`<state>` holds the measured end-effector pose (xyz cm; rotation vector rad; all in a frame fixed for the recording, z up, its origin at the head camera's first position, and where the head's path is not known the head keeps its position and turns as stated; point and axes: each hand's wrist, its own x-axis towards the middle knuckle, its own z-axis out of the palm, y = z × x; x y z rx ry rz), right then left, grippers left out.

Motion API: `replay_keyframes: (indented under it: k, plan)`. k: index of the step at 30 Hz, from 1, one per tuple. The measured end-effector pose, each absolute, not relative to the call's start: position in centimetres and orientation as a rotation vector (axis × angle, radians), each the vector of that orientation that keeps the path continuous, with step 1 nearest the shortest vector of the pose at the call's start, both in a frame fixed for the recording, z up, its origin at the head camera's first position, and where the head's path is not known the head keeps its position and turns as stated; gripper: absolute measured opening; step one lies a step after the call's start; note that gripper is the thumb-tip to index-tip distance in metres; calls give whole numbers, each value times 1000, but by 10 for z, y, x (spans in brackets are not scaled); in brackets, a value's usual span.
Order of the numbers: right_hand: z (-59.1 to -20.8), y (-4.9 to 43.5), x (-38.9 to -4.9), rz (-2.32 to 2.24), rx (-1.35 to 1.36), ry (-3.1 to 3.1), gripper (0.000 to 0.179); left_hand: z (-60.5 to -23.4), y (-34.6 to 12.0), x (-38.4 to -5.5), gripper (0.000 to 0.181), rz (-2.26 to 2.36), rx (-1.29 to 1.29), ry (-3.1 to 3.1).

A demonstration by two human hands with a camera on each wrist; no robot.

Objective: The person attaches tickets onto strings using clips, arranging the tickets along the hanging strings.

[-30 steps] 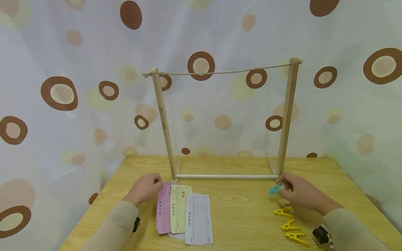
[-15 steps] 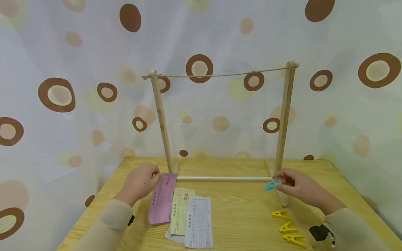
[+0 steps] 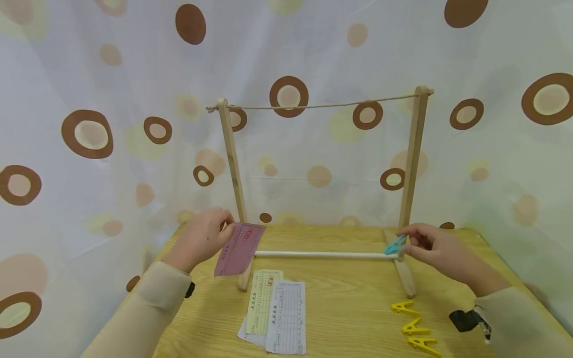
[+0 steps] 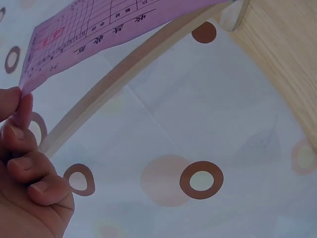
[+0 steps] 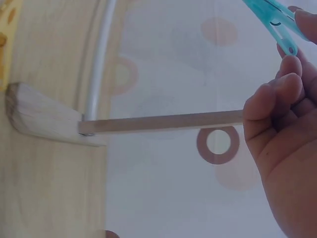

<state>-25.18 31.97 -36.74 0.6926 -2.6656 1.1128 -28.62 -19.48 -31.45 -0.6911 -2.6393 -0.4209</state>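
My left hand (image 3: 201, 237) pinches a pink printed receipt slip (image 3: 240, 249) by its upper corner, holding it up in front of the frame's left post. In the left wrist view the slip (image 4: 99, 30) stretches away from thumb and forefinger. A light blue clothespin (image 3: 396, 245) is gripped by my right hand (image 3: 440, 251) near the foot of the right post; the right wrist view shows the clothespin (image 5: 275, 22) between thumb and fingers. On the table lie a yellow slip (image 3: 261, 301) and a white slip (image 3: 286, 318) that overlap, with another pale sheet partly hidden beneath.
A wooden frame with a right post (image 3: 414, 156), a left post (image 3: 232, 161) and a white bottom bar (image 3: 322, 255) stands on the table (image 3: 344, 308). A string (image 3: 322, 106) runs between the post tops. Yellow clothespins (image 3: 415, 327) lie at right. A patterned curtain hangs behind.
The left hand has lifted the pink slip off the other slips, upward and slightly right. The right hand has risen a little with the blue clothespin.
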Motion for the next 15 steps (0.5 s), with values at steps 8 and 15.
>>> replay_keyframes:
  k: [8, 15]
  plan:
    - [-330, 324, -255, 920, 681, -2618, 25, -293, -180, -294, 14, -594, -689, -2623]
    - [-284, 324, -257, 729, 641, -2633, 29, -278, -167, -302, 18, -692, -686, -2580]
